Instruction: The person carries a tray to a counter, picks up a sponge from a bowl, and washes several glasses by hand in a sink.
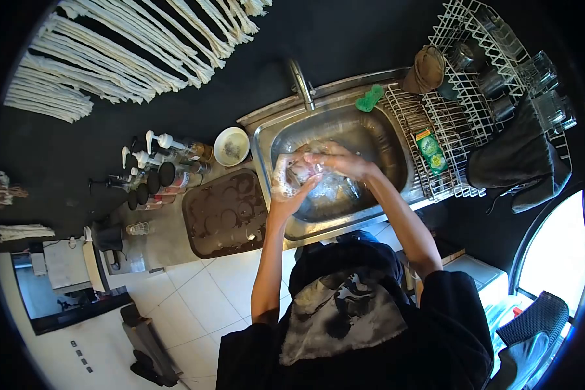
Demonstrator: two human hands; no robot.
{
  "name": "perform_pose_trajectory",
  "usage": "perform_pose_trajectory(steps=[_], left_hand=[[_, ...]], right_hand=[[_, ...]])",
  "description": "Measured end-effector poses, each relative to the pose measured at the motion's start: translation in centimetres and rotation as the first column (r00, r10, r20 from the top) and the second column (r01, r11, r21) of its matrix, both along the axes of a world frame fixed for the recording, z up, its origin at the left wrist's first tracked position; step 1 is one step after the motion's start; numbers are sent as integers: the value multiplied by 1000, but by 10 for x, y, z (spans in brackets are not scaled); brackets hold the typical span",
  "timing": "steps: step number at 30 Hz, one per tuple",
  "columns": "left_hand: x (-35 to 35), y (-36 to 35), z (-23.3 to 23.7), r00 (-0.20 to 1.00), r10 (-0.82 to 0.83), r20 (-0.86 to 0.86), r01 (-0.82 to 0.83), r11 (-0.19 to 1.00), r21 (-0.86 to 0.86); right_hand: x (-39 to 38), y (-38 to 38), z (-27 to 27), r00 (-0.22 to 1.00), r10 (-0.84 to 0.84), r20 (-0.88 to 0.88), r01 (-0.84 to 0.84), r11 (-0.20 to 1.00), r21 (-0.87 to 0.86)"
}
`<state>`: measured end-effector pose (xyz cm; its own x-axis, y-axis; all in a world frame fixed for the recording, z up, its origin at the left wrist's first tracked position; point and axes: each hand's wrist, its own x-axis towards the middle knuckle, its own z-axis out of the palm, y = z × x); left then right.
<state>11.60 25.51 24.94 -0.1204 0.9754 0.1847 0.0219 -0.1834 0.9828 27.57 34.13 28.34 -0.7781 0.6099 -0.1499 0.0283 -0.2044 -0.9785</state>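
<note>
Over the metal sink [383, 175], my left hand [292, 182] is covered in white suds, its fingers curled around a clear, glass-like object [303, 170]. My right hand [339, 161] reaches in from the right and closes on the same object, its fingers touching those of my left hand. Foam and hands hide most of the object's shape. Soapy water and clear items [344, 190] lie in the basin beneath. Behind the basin, the faucet [302, 84] points down toward it.
A green sponge [370, 98] rests on the sink's back edge. At right, a wire rack [465, 117] holds glasses, cloths and a green packet [431, 151]. Left of the sink are a brown tray [224, 214], a white bowl [231, 146] and pump bottles [169, 144].
</note>
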Motion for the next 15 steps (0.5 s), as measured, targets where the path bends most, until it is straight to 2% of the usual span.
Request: perform_pose_trajectory(steps=[1,2,3,4,5,6,7,8,9,10,11,12,13,14,15], left_hand=[[-1,-1,-2,992,-35,-125,34,999,-10],[-3,1,-3,966,-68,-248,66,998,-17],[-5,1,0,952,-72,-298,72,997,-10],[-6,0,3,953,-69,-296,68,998,-13],[-7,1,6,979,-98,-178,84,993,-81],[-10,1,8,992,-115,-56,106,984,-145],[-20,-3,-6,977,-99,-187,45,962,-270],[-35,-1,-18,978,-92,-185,41,964,-264],[-46,-1,-27,957,-159,-243,11,856,-517],[-37,5,-11,929,-248,-274,-29,689,-724],[-28,2,7,941,-251,-227,100,847,-522],[-26,5,-3,942,-252,-222,104,846,-523],[-27,6,-18,801,-187,-569,-29,937,-348],[-29,2,-32,553,-58,-831,-93,987,-130],[-18,-1,-20,571,-11,-821,-77,995,-67]], right_hand=[[-6,4,-15,996,18,-88,-26,996,-81],[-9,4,-28,996,21,-88,-27,997,-74],[-14,0,-31,986,-55,-155,35,991,-129],[-17,-6,-35,968,-134,-214,92,976,-195],[-19,-9,-38,969,-130,-210,88,977,-196],[-20,-12,-40,969,-130,-212,124,991,-44],[-22,-12,-38,967,-129,-218,157,981,115],[-26,-15,-36,969,-122,-215,151,981,122],[-28,-21,-33,991,-124,-43,131,943,305],[-26,-25,-27,978,-161,134,78,875,477],[-24,-26,-18,978,-167,126,85,866,493],[-22,-19,-23,977,-168,131,83,866,492],[-23,-10,-32,994,-61,89,21,921,388],[-23,-7,-42,998,44,33,-52,959,280],[-15,-9,-21,993,68,100,-93,960,265]])
